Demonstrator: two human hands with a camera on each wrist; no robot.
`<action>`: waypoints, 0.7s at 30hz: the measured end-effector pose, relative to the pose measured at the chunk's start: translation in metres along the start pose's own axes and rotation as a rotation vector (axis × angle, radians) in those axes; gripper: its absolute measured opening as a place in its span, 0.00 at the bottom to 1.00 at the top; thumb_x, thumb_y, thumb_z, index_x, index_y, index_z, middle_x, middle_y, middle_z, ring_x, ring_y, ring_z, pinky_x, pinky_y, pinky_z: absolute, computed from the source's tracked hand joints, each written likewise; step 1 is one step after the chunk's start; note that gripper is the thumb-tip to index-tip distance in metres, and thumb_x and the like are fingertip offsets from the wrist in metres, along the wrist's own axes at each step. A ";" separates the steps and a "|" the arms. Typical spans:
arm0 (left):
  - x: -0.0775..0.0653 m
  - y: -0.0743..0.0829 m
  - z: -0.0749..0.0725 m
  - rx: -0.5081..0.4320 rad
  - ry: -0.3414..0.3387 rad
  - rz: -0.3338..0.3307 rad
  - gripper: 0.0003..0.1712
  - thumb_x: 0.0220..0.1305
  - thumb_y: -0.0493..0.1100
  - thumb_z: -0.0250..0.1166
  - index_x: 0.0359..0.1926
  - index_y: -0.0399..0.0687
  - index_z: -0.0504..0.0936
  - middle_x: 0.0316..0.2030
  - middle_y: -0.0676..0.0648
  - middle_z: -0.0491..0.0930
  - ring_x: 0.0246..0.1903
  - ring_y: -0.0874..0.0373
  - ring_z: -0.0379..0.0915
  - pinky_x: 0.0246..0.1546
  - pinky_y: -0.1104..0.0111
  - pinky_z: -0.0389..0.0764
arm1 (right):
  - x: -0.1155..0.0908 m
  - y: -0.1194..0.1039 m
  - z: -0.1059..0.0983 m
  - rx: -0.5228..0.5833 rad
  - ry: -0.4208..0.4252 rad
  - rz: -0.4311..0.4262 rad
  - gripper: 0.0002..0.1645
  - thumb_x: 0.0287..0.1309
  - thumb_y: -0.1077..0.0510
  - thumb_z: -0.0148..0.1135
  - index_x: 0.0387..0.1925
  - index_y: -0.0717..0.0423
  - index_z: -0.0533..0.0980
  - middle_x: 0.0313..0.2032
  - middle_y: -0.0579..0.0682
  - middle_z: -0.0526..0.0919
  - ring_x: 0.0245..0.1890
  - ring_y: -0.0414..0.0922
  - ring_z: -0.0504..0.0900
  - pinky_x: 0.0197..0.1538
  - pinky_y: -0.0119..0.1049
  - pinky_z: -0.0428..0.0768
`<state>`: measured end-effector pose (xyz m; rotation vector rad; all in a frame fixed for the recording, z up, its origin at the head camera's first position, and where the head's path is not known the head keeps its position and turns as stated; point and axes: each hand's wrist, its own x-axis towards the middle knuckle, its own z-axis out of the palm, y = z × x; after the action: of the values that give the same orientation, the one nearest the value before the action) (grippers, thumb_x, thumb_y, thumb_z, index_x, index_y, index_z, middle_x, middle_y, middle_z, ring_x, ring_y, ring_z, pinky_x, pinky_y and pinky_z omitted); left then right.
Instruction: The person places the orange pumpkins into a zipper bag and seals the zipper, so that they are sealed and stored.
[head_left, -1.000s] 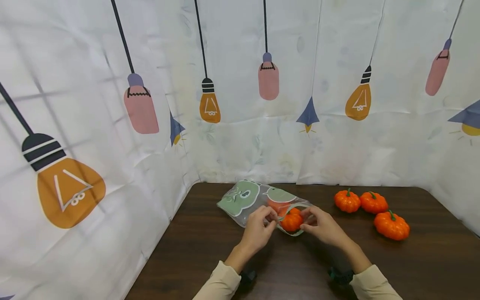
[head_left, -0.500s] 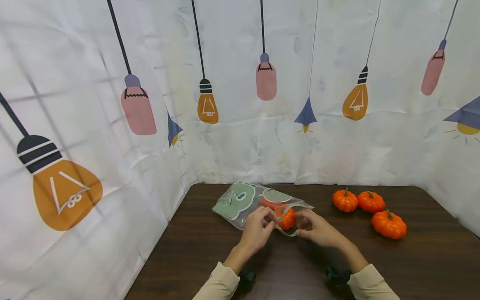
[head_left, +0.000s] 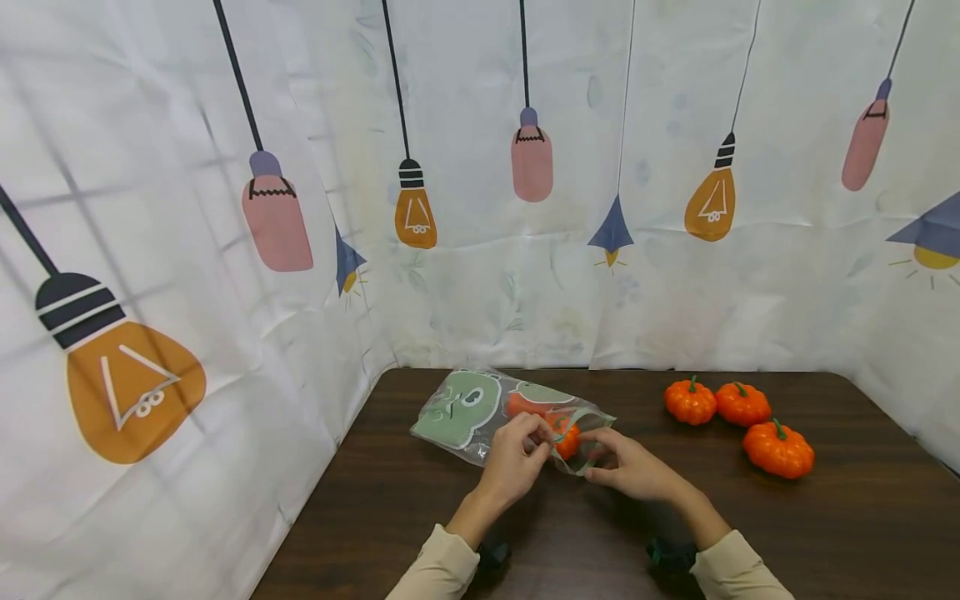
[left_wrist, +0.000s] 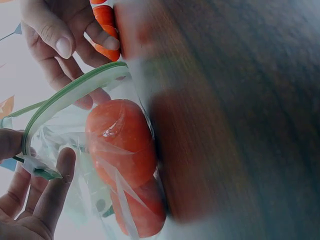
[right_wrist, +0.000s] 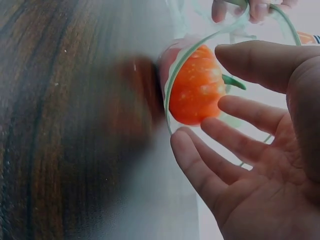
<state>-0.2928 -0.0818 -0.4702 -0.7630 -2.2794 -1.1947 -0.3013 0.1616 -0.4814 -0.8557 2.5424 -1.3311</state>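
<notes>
A clear zip bag (head_left: pixel 457 408) with green animal prints lies on the table, its green-edged mouth facing right. Inside it are two small orange pumpkins, the front pumpkin (right_wrist: pixel 195 87) close to the mouth and the rear pumpkin (left_wrist: pixel 142 210) deeper in. My left hand (head_left: pixel 517 454) pinches the bag's edge at the mouth between thumb and fingers. At the other side of the mouth is my right hand (head_left: pixel 633 468), thumb and fingers spread apart. In the right wrist view its fingertips (right_wrist: pixel 182 142) overlap the bag's rim, just in front of the pumpkin.
Three more orange pumpkins stand to the right on the dark wooden table (head_left: pixel 862 517): a back-left one (head_left: pixel 690 402), a middle one (head_left: pixel 742 404) and a nearer one (head_left: pixel 778 448). White curtains (head_left: pixel 480 283) printed with lamps hang behind and beside the table.
The bag and its pumpkins have shifted left and further from the right hand. My right hand has moved a little left with its fingers spread; the left keeps its pinch.
</notes>
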 end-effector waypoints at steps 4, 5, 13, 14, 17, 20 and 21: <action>0.000 0.001 0.000 0.000 -0.006 -0.009 0.09 0.59 0.31 0.68 0.32 0.51 0.82 0.31 0.53 0.79 0.31 0.65 0.75 0.33 0.75 0.80 | 0.000 0.001 0.001 -0.025 0.001 0.004 0.34 0.66 0.52 0.67 0.68 0.60 0.69 0.64 0.64 0.73 0.55 0.58 0.78 0.46 0.31 0.81; 0.000 0.001 0.000 0.001 -0.007 -0.014 0.09 0.59 0.31 0.68 0.32 0.51 0.82 0.31 0.53 0.79 0.30 0.66 0.75 0.33 0.75 0.80 | 0.000 0.001 0.001 -0.035 0.004 0.005 0.34 0.65 0.52 0.67 0.68 0.60 0.69 0.63 0.64 0.73 0.55 0.57 0.78 0.46 0.31 0.81; 0.000 0.001 0.000 0.018 -0.007 -0.030 0.11 0.56 0.30 0.67 0.32 0.51 0.80 0.30 0.53 0.80 0.29 0.67 0.73 0.29 0.77 0.78 | -0.002 -0.001 -0.008 -0.067 0.022 0.037 0.31 0.65 0.51 0.67 0.66 0.58 0.72 0.62 0.62 0.75 0.53 0.54 0.79 0.46 0.33 0.80; 0.000 0.001 0.000 0.024 -0.006 -0.030 0.11 0.56 0.30 0.67 0.32 0.52 0.80 0.30 0.53 0.80 0.29 0.66 0.74 0.29 0.77 0.77 | -0.002 0.000 -0.010 -0.066 0.024 0.036 0.30 0.66 0.52 0.66 0.65 0.58 0.72 0.61 0.62 0.77 0.52 0.52 0.79 0.46 0.32 0.80; 0.000 0.001 0.000 0.041 -0.009 -0.035 0.11 0.57 0.30 0.67 0.32 0.52 0.80 0.30 0.53 0.81 0.30 0.63 0.76 0.30 0.77 0.77 | -0.004 0.000 -0.019 -0.051 0.030 0.030 0.28 0.67 0.54 0.65 0.63 0.61 0.73 0.56 0.60 0.81 0.48 0.46 0.81 0.47 0.32 0.80; 0.000 0.001 -0.001 0.063 -0.017 -0.050 0.11 0.57 0.31 0.68 0.32 0.53 0.81 0.31 0.51 0.82 0.31 0.60 0.77 0.32 0.77 0.77 | -0.006 0.002 -0.029 -0.049 0.047 0.027 0.26 0.68 0.53 0.64 0.62 0.62 0.74 0.50 0.55 0.83 0.45 0.40 0.82 0.46 0.31 0.80; 0.000 0.001 -0.002 0.067 -0.022 -0.055 0.11 0.57 0.31 0.68 0.32 0.54 0.81 0.31 0.51 0.82 0.31 0.59 0.78 0.32 0.77 0.77 | -0.007 0.002 -0.033 -0.047 0.058 0.028 0.26 0.68 0.53 0.64 0.62 0.63 0.74 0.48 0.54 0.84 0.44 0.39 0.82 0.46 0.31 0.80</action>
<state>-0.2915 -0.0826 -0.4689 -0.6966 -2.3596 -1.1334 -0.3083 0.1897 -0.4644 -0.7986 2.6292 -1.3113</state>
